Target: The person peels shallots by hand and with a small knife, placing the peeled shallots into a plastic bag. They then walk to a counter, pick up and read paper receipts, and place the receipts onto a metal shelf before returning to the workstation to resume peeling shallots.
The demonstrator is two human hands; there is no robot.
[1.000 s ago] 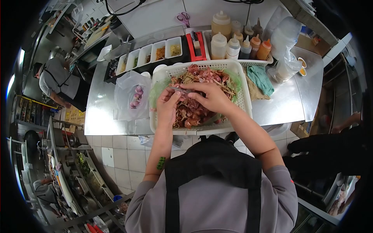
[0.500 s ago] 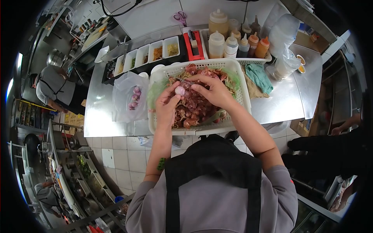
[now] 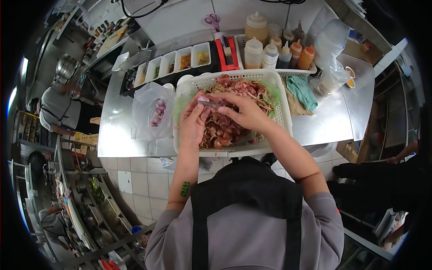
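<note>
Between the fingertips of my left hand [image 3: 193,120] is a pale purple shallot [image 3: 203,98]. My right hand [image 3: 245,110] grips a small knife [image 3: 209,104], its blade lying against the shallot. Both hands are over a white plastic basket [image 3: 287,118]. Reddish shallots with dry skins and roots [image 3: 222,139] fill it, with green netting [image 3: 270,92] around them. Left of the basket, a clear plastic bag [image 3: 143,101] holds several peeled purple shallots [image 3: 157,113].
Behind the basket stand white condiment tubs [image 3: 185,58], a red box [image 3: 226,53] and several squeeze bottles [image 3: 254,51]. A teal cloth [image 3: 302,92] lies to the right on the steel table [image 3: 333,126]. A co-worker [image 3: 60,108] stands at far left; another person in dark clothes [image 3: 382,180] is at right.
The shallot has turned and risen slightly in my left fingers. The knife blade, partly hidden before, now shows across it. My right hand has shifted a little.
</note>
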